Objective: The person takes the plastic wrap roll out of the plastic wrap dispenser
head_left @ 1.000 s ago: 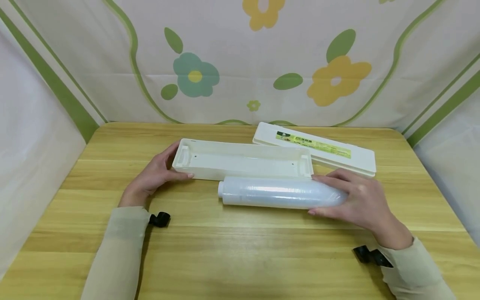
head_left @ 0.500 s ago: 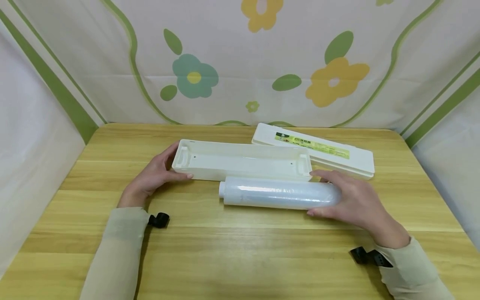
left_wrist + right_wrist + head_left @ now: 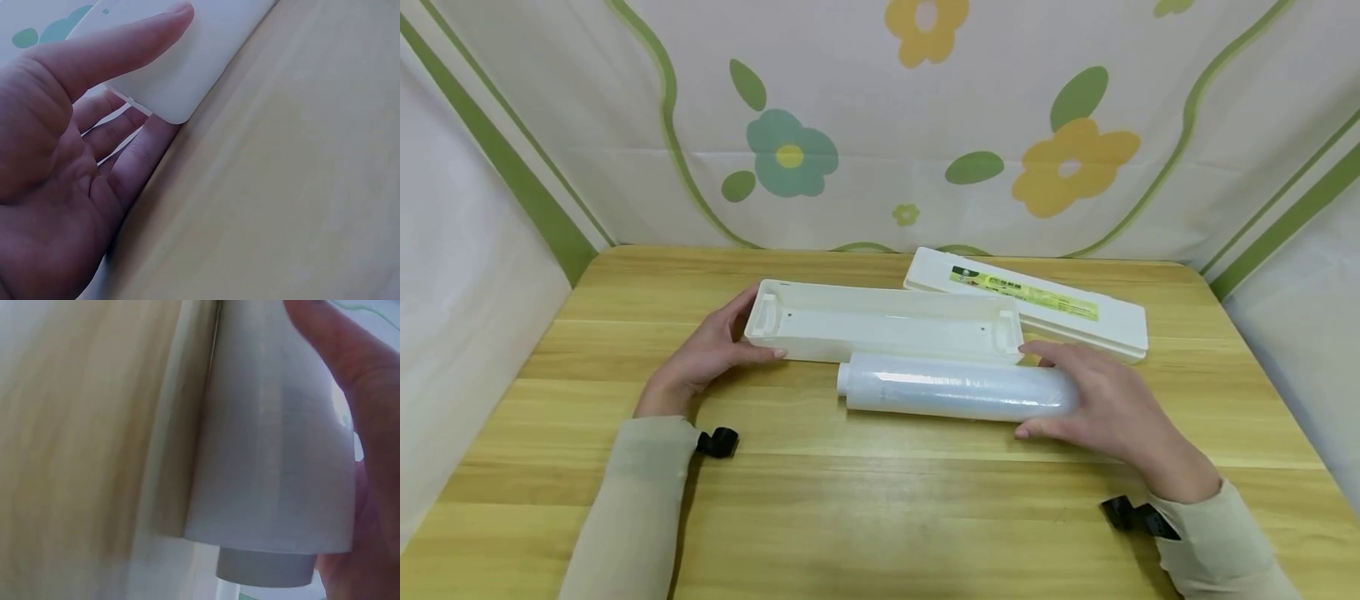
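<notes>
Right hand (image 3: 1116, 408) grips right end of the cling film roll (image 3: 951, 388) lying mid-table (image 3: 865, 500), just in front of the open white tray (image 3: 883, 321) whose left end the left hand (image 3: 703, 354) grasps, lid (image 3: 1026, 300) behind near far edge.

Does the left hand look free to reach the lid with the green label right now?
Probably not directly: the left hand grips the tray's left end, and the lid lies past the tray's far right end, nearer the right hand.
</notes>
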Available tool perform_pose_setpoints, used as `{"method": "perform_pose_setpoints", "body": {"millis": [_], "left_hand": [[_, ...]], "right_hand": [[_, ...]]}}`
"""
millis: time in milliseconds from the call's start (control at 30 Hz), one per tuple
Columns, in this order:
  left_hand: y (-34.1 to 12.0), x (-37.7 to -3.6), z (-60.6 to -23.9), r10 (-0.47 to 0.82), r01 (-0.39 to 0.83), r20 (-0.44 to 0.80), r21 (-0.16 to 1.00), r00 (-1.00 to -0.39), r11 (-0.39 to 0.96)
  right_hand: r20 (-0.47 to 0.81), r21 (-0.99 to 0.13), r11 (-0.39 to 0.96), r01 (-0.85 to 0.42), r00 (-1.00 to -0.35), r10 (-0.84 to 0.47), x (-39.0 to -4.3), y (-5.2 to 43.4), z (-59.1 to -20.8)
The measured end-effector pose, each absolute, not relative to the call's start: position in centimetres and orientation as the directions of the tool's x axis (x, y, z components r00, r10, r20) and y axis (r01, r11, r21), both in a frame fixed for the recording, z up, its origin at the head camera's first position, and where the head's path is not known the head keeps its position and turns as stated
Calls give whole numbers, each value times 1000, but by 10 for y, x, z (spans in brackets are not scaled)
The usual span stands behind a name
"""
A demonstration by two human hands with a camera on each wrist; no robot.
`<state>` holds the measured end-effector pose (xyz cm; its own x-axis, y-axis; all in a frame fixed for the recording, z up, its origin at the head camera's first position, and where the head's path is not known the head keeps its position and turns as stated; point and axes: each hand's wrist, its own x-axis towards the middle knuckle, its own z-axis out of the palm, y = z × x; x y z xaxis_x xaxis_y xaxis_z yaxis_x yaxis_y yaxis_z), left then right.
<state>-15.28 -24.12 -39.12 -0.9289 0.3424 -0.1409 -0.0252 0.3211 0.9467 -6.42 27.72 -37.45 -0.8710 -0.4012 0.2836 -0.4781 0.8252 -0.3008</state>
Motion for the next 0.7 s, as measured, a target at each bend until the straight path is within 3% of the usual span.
{"method": "perform_pose_setpoints", "body": {"millis": [200, 400, 533, 633, 700], "left_hand": [[-244, -150, -386, 355, -44, -156, 952, -922, 304], [-256, -143, -358, 297, -108, -223, 927, -928, 360], [-238, -139, -338, 198, -98, -227, 855, -953, 509], [-218, -136, -328, 133, -29, -167, 720, -977, 694], [-207, -134, -325, 97, 11, -112, 602, -989, 798]], "right_hand": [[362, -240, 799, -551, -815, -453, -65, 280, -369], [470, -243, 789, -565, -780, -413, -72, 275, -352], [313, -266, 858, -439, -881, -354, -80, 264, -330], [118, -214, 921, -326, -945, -306, -85, 254, -313], [55, -167, 943, -288, -958, -283, -87, 248, -303]]}}
